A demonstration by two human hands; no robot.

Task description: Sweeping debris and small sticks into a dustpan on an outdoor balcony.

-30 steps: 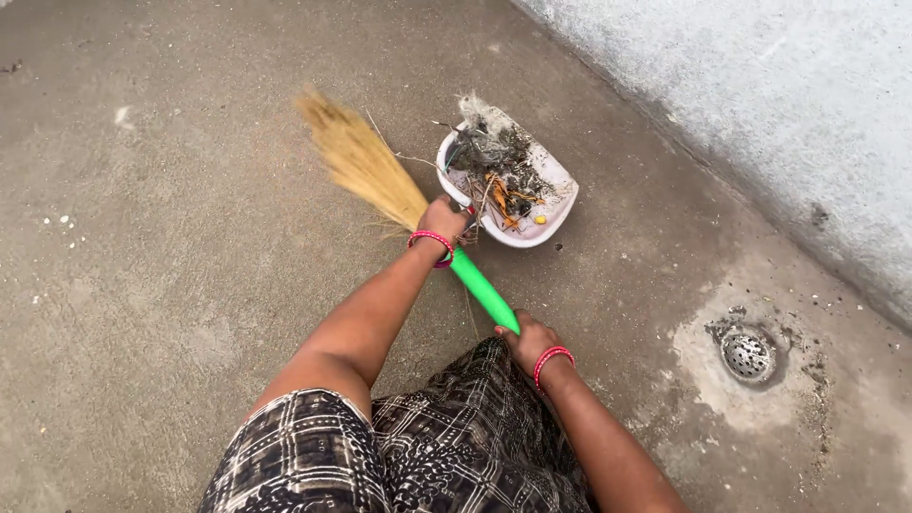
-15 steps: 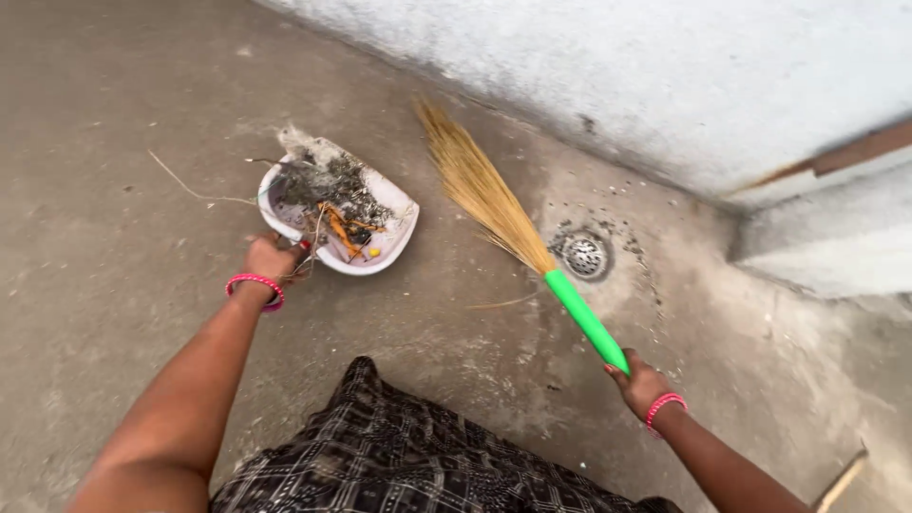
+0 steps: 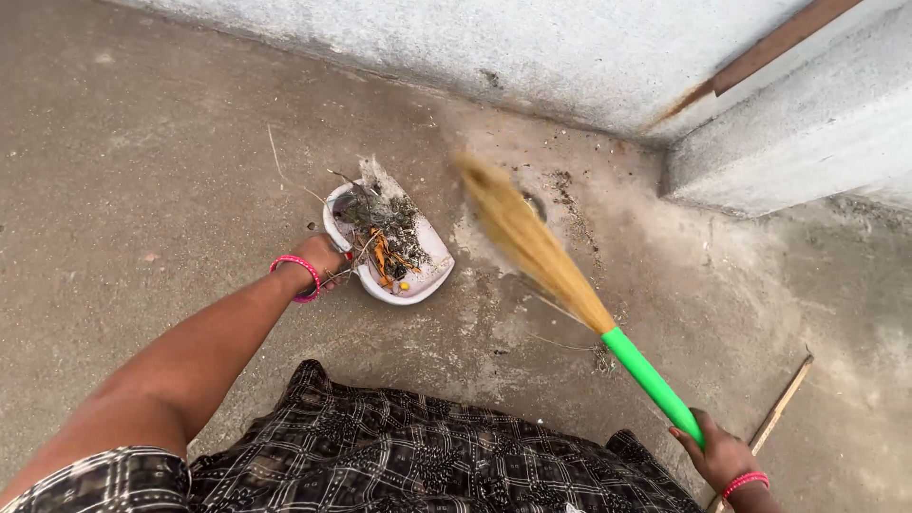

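My left hand (image 3: pixel 328 257), with a pink bangle on the wrist, grips the near edge of a white dustpan (image 3: pixel 432 269) on the concrete floor. The pan holds dry leaves, twigs and dust. My right hand (image 3: pixel 719 458) is closed on the green handle of a straw broom (image 3: pixel 532 242) at the lower right. The broom's bristles are blurred and slant up to the left, over the floor drain (image 3: pixel 534 202) right of the dustpan.
A pale plastered wall (image 3: pixel 532 47) runs along the top, with a step or ledge (image 3: pixel 798 133) jutting out at the right. A thin wooden stick (image 3: pixel 784 404) lies on the floor near my right hand. My checked dark skirt fills the bottom.
The view has shifted further right. The broom has swung left across the drain, and my left hand has kept hold of the dustpan.
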